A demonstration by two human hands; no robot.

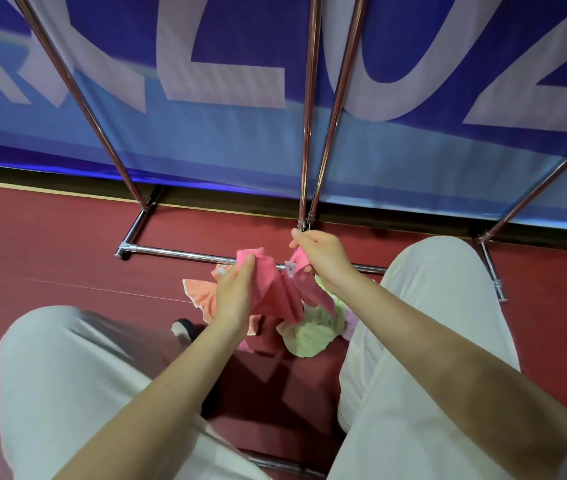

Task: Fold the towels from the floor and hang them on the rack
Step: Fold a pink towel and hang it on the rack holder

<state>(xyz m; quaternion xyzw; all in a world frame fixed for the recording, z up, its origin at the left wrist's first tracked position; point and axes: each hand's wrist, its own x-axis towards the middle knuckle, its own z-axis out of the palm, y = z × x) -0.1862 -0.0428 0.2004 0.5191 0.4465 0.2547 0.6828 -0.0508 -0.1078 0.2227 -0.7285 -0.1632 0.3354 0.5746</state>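
At frame centre we hold the pink towel (pixel 276 294) up by two corners, left hand (pixel 237 292) and right hand (pixel 321 252) each pinching one, above the floor pile. Folding has barely begun; next we should match corners, then reach the rack (pixel 309 109).

A person crouches in front of the metal tube rack (pixel 304 140), with towels between the knees.

The left hand (pixel 233 296) and the right hand (pixel 323 254) hold the pink terry towel (pixel 275 292) above the floor, one on each side of it. Below it on the red floor (pixel 50 251) lie the orange patterned towel (pixel 199 289) to the left and the light green towel (pixel 309 337) to the right. The rack's low bar (pixel 178 252) runs behind them, and behind the rack hangs the blue banner with large white letters (pixel 226 133).
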